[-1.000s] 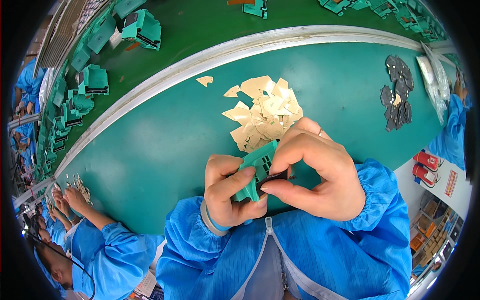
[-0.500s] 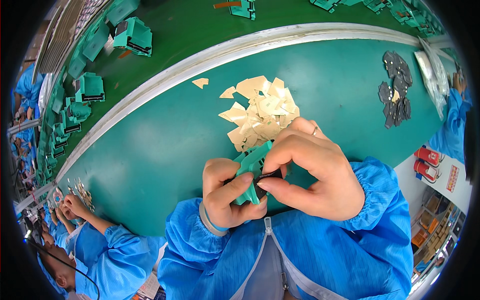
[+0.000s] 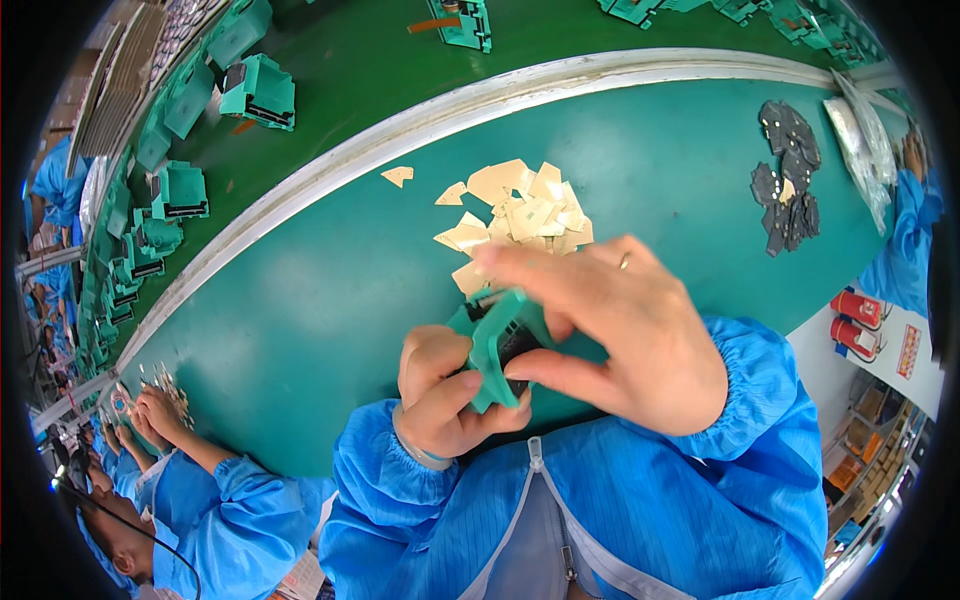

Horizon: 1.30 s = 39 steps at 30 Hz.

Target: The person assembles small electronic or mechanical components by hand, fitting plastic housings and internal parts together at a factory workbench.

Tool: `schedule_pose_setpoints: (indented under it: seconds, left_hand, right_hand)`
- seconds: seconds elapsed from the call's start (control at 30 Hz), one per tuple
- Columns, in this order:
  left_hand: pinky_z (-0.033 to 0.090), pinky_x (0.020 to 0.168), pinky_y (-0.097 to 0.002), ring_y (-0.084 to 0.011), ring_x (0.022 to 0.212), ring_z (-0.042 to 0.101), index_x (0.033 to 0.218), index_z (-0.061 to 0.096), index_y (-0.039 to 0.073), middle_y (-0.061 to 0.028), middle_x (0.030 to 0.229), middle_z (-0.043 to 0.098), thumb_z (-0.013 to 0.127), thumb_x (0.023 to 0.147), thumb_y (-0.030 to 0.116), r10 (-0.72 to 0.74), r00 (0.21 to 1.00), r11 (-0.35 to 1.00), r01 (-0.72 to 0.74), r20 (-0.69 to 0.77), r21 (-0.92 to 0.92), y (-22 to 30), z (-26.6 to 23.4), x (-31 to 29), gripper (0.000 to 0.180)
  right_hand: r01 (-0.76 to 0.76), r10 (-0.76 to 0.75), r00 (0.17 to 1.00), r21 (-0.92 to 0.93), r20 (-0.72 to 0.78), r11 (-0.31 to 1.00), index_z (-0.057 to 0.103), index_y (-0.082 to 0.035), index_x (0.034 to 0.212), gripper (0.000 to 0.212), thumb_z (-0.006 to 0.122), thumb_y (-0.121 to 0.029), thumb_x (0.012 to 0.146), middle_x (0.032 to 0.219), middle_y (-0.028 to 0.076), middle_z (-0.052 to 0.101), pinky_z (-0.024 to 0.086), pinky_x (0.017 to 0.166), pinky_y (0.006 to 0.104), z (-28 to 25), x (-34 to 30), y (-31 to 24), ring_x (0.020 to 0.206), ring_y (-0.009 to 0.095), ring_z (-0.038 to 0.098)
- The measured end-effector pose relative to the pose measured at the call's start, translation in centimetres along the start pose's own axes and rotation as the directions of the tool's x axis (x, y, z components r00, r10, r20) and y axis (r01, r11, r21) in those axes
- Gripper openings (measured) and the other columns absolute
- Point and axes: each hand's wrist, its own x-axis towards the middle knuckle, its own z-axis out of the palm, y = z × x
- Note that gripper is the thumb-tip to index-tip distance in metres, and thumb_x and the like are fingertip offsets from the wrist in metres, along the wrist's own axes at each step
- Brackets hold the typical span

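A green plastic housing sits tilted in front of the person's chest, above the near part of the worktable. The left hand pinches it between thumb and fingers at its left and lower side. A black insert shows inside the housing's right side. The right hand is spread, its thumb at the insert's lower edge and its forefinger stretched above the housing; whether the thumb presses on the insert, I cannot tell.

Just beyond the hands lies a loose pile of cream flat pieces, with one small cream piece apart to its left. Far right are a heap of black pieces and a clear plastic bag. Past the pale metal rail, more green housings stand on a green conveyor belt. At lower left, a co-worker in a blue sleeve handles small parts.
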Motion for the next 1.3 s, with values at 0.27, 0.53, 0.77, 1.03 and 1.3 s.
schedule_pose_setpoints:
  seconds: [0.27, 0.53, 0.77, 1.03, 1.3]
  left_hand:
    - [0.041, 0.057, -0.0342, -0.0210, 0.066, 0.054, 0.118, 0.030, 0.009, -0.0149, 0.085, 0.054, 0.073, 0.074, 0.027, 0.044, 0.999, 0.997, -0.045, 0.027, 0.066, 0.0, -0.1, 0.6, 0.064]
    - [0.039, 0.061, -0.0356, -0.0226, 0.077, 0.049, 0.130, 0.023, 0.017, -0.0193, 0.094, 0.049, 0.059, 0.085, 0.035, 0.086, 0.996, 0.995, -0.088, 0.038, 0.049, -0.3, 0.7, -0.9, 0.060]
    - [0.039, 0.073, -0.0448, -0.0298, 0.083, 0.049, 0.102, 0.054, 0.000, -0.0212, 0.098, 0.050, 0.044, 0.094, 0.019, -0.104, 0.994, 0.962, 0.110, -0.037, 0.249, 1.7, -2.5, 2.7, 0.023]
    - [0.036, 0.096, -0.0320, -0.0197, 0.113, 0.045, 0.125, 0.047, 0.003, -0.0083, 0.127, 0.046, 0.043, 0.096, 0.023, -0.485, 0.727, 0.868, 0.468, -0.486, -0.166, -5.8, -5.6, 10.7, 0.036]
    - [0.027, 0.102, -0.0305, -0.0180, 0.116, 0.043, 0.121, 0.053, 0.005, -0.0085, 0.125, 0.050, 0.050, 0.093, 0.023, -0.374, 0.726, 0.886, 0.463, -0.577, 0.009, -14.2, -4.2, 11.0, 0.034]
  right_hand:
    - [0.002, 0.028, 0.988, 0.194, -0.152, 0.981, 0.039, -0.003, 0.129, 0.069, 0.074, -0.006, 0.069, 0.105, 0.009, 0.053, 0.038, 0.090, 0.0351, 0.2, 0.6, 2.1, 0.099, 0.022, 0.051]
    - [-0.186, 0.156, 0.983, 0.573, 0.102, 0.799, 0.040, -0.004, 0.123, 0.048, 0.063, -0.012, 0.081, 0.101, 0.008, 0.052, 0.043, 0.082, 0.0292, 1.8, -1.0, 2.5, 0.094, 0.019, 0.053]
    - [-0.091, 0.141, 0.990, 0.780, 0.004, 0.619, 0.043, -0.004, 0.113, 0.022, 0.045, -0.005, 0.090, 0.105, 0.007, 0.049, 0.043, 0.081, 0.0300, 1.8, 0.6, 2.0, 0.094, 0.016, 0.052]
    - [0.256, 0.011, 0.930, 0.669, -0.366, 0.698, 0.054, -0.001, 0.087, 0.013, 0.042, 0.005, 0.085, 0.096, 0.008, 0.050, 0.040, 0.075, 0.0288, -0.7, -0.1, 2.0, 0.087, 0.017, 0.049]
    - [0.172, 0.046, 0.947, 0.621, -0.319, 0.765, 0.056, 0.000, 0.093, 0.012, 0.046, 0.001, 0.087, 0.089, 0.008, 0.057, 0.042, 0.071, 0.0294, -2.0, 0.6, 2.9, 0.081, 0.020, 0.053]
